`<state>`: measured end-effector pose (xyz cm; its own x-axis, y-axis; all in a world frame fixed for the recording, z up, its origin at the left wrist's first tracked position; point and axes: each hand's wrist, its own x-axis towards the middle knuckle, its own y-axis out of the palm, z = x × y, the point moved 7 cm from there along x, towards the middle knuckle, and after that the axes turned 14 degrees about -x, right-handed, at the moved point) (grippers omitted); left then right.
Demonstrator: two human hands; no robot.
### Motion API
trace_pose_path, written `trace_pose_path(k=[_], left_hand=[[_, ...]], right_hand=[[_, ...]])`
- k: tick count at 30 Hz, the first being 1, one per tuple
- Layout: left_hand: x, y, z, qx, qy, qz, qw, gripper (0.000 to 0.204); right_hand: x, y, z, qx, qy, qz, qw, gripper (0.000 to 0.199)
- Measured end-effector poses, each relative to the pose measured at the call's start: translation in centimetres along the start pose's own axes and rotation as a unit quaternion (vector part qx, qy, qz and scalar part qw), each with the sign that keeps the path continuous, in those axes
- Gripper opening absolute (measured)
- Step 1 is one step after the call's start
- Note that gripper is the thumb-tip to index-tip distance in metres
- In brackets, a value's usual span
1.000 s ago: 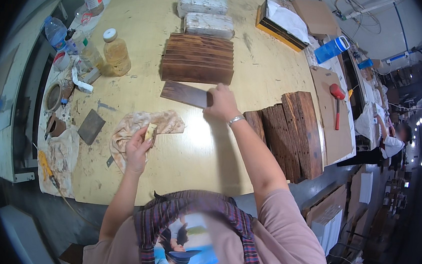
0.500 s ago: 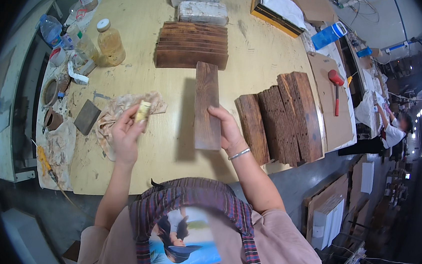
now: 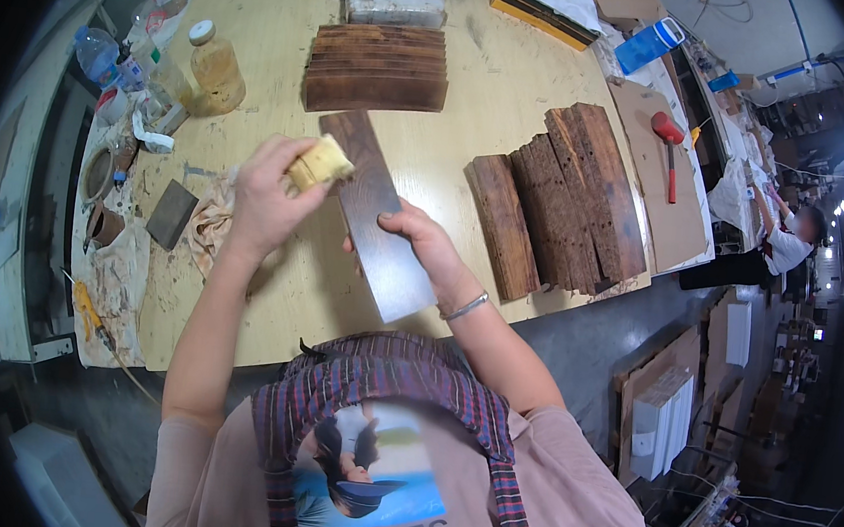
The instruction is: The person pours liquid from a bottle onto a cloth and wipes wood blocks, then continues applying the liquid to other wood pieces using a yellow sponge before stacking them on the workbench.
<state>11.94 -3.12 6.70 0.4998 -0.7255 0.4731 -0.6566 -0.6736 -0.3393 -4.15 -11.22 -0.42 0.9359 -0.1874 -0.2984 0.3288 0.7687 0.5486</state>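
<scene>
My left hand (image 3: 273, 190) is closed round a small yellowish sponge-like block (image 3: 321, 164), held at the left edge of a dark brown wooden board (image 3: 377, 229). Whether the block touches the board I cannot tell. The board is tilted above the table, its lower end shining in the light. My right hand (image 3: 423, 249) grips it from the right, the thumb on its upper face. Beyond the board's far end lies a row of similar dark boards (image 3: 375, 94). A crumpled stained cloth (image 3: 211, 220) rests behind my left wrist, partly hidden.
Rough dark wood pieces (image 3: 572, 211) lie to the right, near a red mallet (image 3: 668, 135) on cardboard. A jar of amber liquid (image 3: 218, 75) and several bottles stand at the left. A flat dark block (image 3: 172, 214) lies near the cloth. Another person (image 3: 790, 246) is far right.
My left hand has moved right and up, bringing the yellowish block to the board. The board has turned, its far end swinging left. The table has shifted slightly upward in view.
</scene>
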Motion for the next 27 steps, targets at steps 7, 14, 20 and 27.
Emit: trace_pose_path(k=[7, 14, 20, 27], left_hand=[[-2.9, 2.5, -5.7, 0.036, 0.152, 0.126, 0.980, 0.045], [3.8, -6.1, 2.0, -0.005, -0.047, -0.114, 0.992, 0.035], [4.0, -5.1, 1.5, 0.030, -0.104, -0.061, 0.992, 0.039], [2.5, -6.2, 2.1, 0.052, -0.092, -0.070, 0.992, 0.038]], right_hand=[[-1.5, -1.6, 0.3, -0.055, -0.018, -0.095, 0.994, 0.036], [-1.4, 1.0, 0.2, -0.138, -0.034, 0.022, 0.990, 0.041], [-1.0, 0.6, -0.6, -0.282, -0.066, 0.001, 0.957, 0.045], [-0.5, -1.2, -0.4, -0.207, -0.049, -0.058, 0.975, 0.045]])
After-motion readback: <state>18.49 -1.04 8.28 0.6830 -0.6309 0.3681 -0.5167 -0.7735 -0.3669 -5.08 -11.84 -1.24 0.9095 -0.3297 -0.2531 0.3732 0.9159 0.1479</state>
